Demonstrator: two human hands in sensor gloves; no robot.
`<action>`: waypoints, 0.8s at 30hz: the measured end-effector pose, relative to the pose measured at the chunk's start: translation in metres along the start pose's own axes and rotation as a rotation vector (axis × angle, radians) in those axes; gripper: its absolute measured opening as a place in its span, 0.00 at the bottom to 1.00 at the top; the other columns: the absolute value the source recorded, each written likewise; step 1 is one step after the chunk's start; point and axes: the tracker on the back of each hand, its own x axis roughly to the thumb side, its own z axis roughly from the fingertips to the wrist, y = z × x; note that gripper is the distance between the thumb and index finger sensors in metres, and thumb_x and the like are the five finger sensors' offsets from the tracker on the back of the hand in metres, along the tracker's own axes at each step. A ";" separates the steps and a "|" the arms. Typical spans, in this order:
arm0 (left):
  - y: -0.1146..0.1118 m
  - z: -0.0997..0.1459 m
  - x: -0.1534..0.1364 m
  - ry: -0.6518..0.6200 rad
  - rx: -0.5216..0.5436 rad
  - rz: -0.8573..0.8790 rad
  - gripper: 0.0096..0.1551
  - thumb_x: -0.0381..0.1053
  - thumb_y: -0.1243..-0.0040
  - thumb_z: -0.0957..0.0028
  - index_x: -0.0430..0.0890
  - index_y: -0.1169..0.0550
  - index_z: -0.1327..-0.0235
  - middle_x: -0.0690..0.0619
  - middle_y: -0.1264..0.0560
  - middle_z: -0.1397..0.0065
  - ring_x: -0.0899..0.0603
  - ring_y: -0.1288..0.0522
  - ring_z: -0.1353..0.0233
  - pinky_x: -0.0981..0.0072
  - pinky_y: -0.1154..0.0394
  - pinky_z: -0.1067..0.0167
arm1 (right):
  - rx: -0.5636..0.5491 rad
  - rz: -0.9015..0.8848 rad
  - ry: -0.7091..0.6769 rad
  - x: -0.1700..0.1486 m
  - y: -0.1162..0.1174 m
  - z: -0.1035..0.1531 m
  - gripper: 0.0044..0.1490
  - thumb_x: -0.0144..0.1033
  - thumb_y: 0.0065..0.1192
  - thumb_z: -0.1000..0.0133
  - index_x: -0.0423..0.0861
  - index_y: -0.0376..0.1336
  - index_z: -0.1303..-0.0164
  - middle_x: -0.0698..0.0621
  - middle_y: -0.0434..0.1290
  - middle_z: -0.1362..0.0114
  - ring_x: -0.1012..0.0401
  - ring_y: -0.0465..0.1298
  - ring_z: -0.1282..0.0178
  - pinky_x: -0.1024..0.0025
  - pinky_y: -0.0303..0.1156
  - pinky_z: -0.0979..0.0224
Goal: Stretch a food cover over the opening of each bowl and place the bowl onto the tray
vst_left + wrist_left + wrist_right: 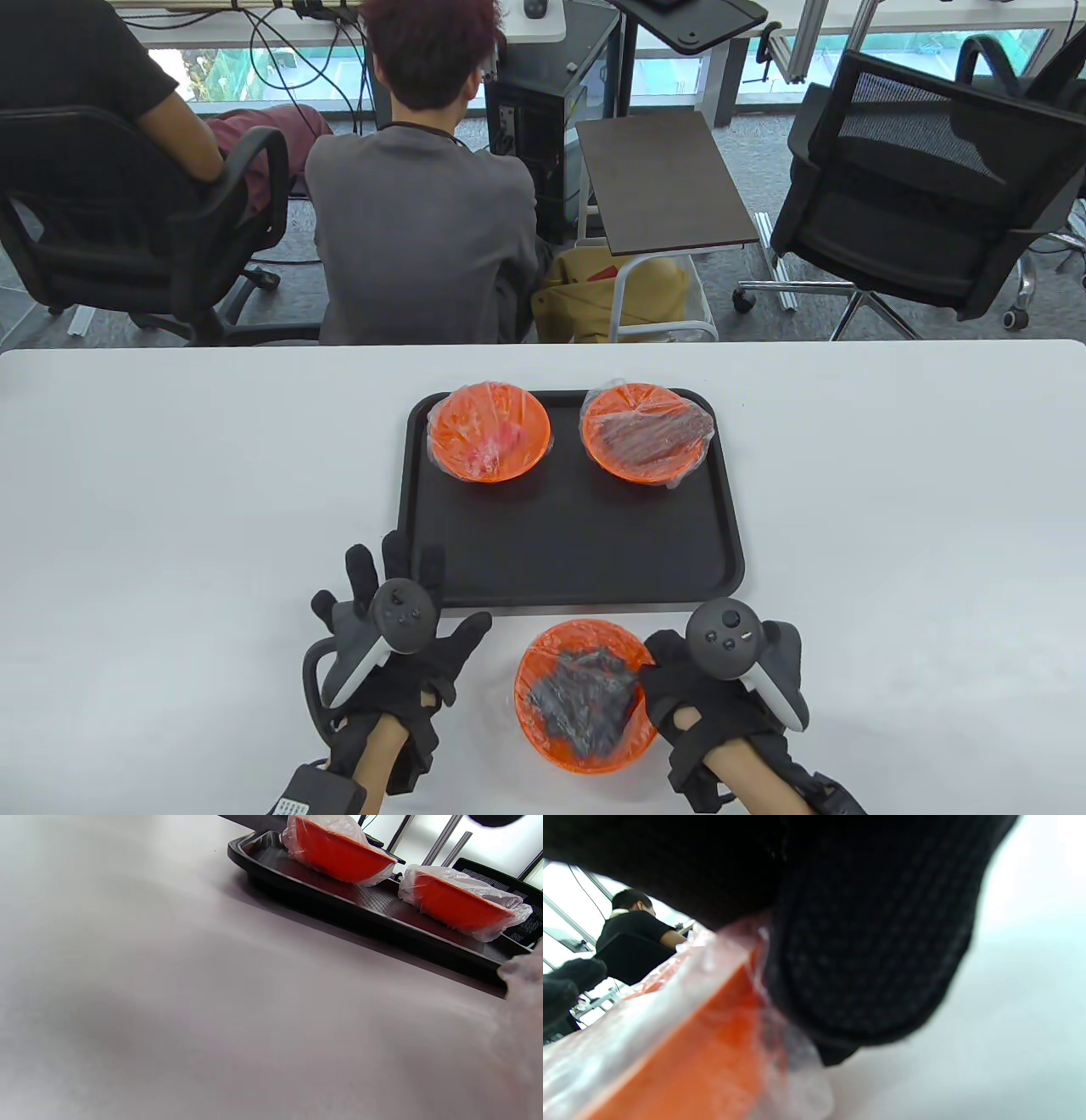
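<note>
**Inspector:** Where is the third bowl [587, 696] found, and in what state?

**Assessor:** It is found on the white table [170, 475], just off the tray [568, 560] at the tray's six o'clock; a clear food cover [780, 1065] is seen drawn over its opening and down the orange wall; dark contents are visible beneath the film.

**Inspector:** How is it held?

**Assessor:** The right hand [721, 688] is set against the rim at the bowl's three o'clock; in the right wrist view a gloved finger is pressed on the film at the wall; a grip is judged likely, to seat the cover or to lift, but whether the fingers are curled round the rim cannot be told.

**Inspector:** And the left hand [394, 632]?

**Assessor:** It is laid apart at the bowl's nine o'clock, fingers spread and straight, nothing held; it is judged to have been left free.

**Inspector:** The tray?

**Assessor:** Two covered bowls are placed along its far side, one [489, 432] at eleven o'clock, the other [645, 431] at one o'clock; the near half is bare, judged reserved for the third bowl.
</note>
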 end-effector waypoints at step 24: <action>0.012 0.005 0.000 0.027 0.064 -0.024 0.57 0.89 0.62 0.55 0.71 0.65 0.20 0.61 0.76 0.14 0.42 0.82 0.16 0.28 0.79 0.32 | -0.139 -0.035 0.113 0.041 -0.041 -0.121 0.33 0.34 0.78 0.51 0.31 0.76 0.38 0.39 0.87 0.51 0.56 0.94 0.72 0.74 0.90 0.75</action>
